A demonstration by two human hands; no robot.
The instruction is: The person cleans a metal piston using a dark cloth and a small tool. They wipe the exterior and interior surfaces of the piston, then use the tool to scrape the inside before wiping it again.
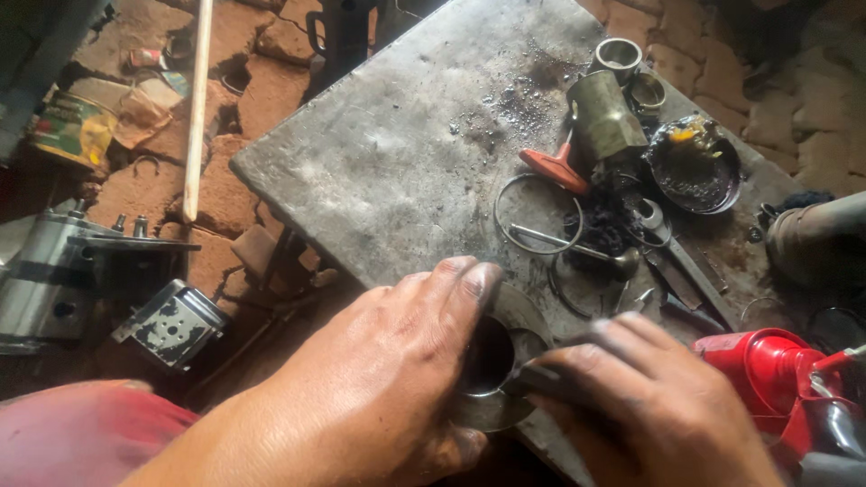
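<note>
The left hand [379,379] has its fingers [465,289] curled tight around a round metal part [505,361] with a dark hole in the middle. The part sits at the near edge of the grey metal bench [388,153], right in front of the person. The right hand [649,397] has its fingers [622,338] closed on a thin dark tool [541,379]. The tip of the tool touches the round part by the hole. Both hands are smudged with black grease.

Just beside the right hand is a red can [767,361]. Farther up the bench lie thin wire rings [538,215], a long bolt [577,248] and some flat metal tools [690,275]. Past these are a red-handled tool [555,167], a dull brass-coloured cylinder [603,115], a short shiny ring sleeve [618,56] and a black greasy dish [693,164]. Off the bench, on the left, grey machine parts [54,271] rest on the dirt floor [271,86].
</note>
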